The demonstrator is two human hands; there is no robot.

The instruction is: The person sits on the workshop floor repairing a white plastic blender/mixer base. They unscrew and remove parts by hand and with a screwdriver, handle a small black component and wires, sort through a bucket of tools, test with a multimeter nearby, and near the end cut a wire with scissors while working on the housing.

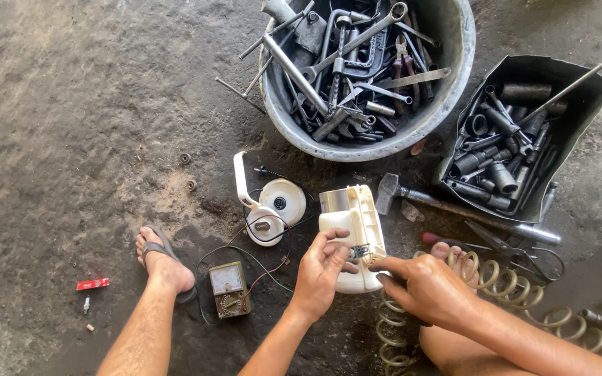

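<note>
At the lower centre of the frame, I have the white plastic housing [354, 230] standing on the concrete floor [71, 125], tipped slightly toward me. My left hand [323, 268] curls around its near side, thumb and fingers closed on the shell to steady it. My right hand [423, 285] comes in from the lower right, fingers pinched shut toward the small metal clip [361, 251] on the housing's face; whether it holds a tool I cannot tell.

I judge the housing light, rigid and smooth, a hollow moulded shell that could crack if squeezed at its thin rim, so the broad side walls are the safer hold. The clip looks small, springy and easy to slip off.

Left of it lie a round white cap [281, 200] with thin wires and a square olive analogue meter [228, 288]. In the upper centre sits a dented grey metal basin [454, 63] full of greasy wrenches, and at the right a dark tray of sockets [503, 146]. A pale coil spring [496, 292] curls along the lower right.
</note>
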